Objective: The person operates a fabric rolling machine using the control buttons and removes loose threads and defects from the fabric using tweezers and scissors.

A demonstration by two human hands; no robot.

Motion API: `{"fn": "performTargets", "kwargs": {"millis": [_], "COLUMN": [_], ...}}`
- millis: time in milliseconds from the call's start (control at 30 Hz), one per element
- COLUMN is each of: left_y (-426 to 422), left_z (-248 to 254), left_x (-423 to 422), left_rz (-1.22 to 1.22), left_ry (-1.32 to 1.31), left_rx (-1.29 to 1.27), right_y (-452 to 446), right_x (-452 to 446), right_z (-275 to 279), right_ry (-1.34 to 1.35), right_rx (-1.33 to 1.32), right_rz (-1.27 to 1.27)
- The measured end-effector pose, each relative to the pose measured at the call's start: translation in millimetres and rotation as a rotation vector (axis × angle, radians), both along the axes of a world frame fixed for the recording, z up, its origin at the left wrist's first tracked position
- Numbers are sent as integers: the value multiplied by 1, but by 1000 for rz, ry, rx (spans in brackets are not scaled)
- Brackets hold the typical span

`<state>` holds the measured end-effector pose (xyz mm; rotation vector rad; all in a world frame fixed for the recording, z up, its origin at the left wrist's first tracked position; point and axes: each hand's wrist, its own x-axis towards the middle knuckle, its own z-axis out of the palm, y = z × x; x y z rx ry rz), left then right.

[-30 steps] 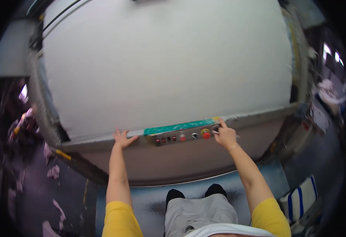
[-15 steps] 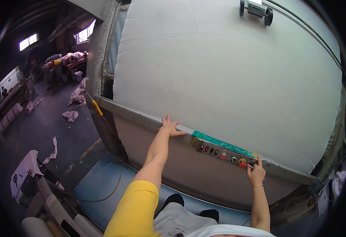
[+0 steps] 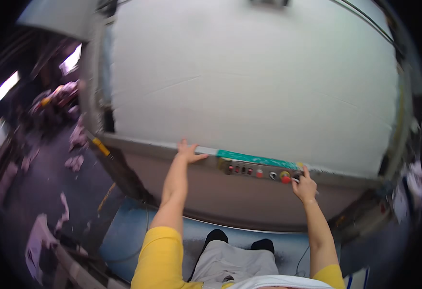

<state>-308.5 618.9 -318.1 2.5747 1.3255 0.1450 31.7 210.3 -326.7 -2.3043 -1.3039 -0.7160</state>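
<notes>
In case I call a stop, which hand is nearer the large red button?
Right. The right hand is immediately right of the large red button; the left hand is well left, beyond the control panel.

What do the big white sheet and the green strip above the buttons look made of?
White sheet: probably fabric, matt, judging by its faint creases. Green strip: perhaps plastic tape or paint, scuffed with pale patches; the blur leaves which open.

Cloth crease [image 3: 175,84] nearer front rail [image 3: 141,146]
</notes>
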Motion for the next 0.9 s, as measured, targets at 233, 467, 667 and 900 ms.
{"fn": "performTargets", "kwargs": {"millis": [233, 467, 667, 900], "left_y": [11, 10, 5, 6], "left_z": [-13, -5, -4, -10], "left_x": [-5, -4, -10, -7], "left_rz": [-59, -72, -56, -17], "left_ry": [-46, -86, -111, -128], "left_rx": [48, -10, -45, -37], "right_y": [-7, -12, -9, -10], "right_x": [-1, 0, 3, 1], "right_z": [5, -1, 2, 5], "right_ry": [56, 56, 75, 78], "right_rx": [-92, -101, -114, -100], "right_rz": [-28, -52, -10, 0]}}
